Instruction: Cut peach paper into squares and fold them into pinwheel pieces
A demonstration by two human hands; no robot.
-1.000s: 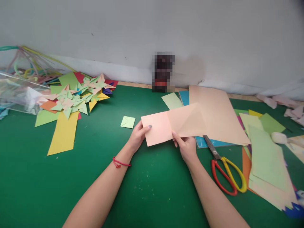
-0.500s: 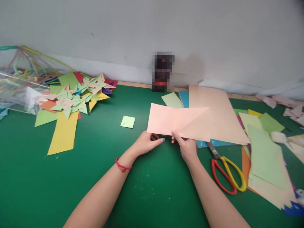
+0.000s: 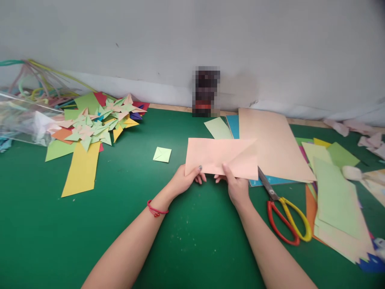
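A pink paper strip (image 3: 210, 154) is held up in front of me, with a diagonal crease across its right part. My left hand (image 3: 188, 176) grips its lower left edge, thumb on the near face and fingers beneath. Along the lower edge further right, my right hand (image 3: 236, 184) pinches the paper with its thumb on top. A small folded light-green paper square (image 3: 162, 154) lies on the table left of the strip. Scissors (image 3: 284, 208) with one red and one yellow handle rest to the right of my right hand, blades partly beside the strip.
Folded paper stars (image 3: 93, 124) and coloured sheets pile up at the left, by a clear plastic bag (image 3: 24, 116). A large peach sheet (image 3: 270, 144) lies behind the strip. Green paper strips (image 3: 339, 200) and a white tape roll (image 3: 352, 173) are at the right. A pixelated dark object (image 3: 207, 91) stands against the wall.
The pink strip has come lower and slightly left, and it sits more level. My left thumb has moved onto its lower edge, and my right thumb has shifted a little right along it.
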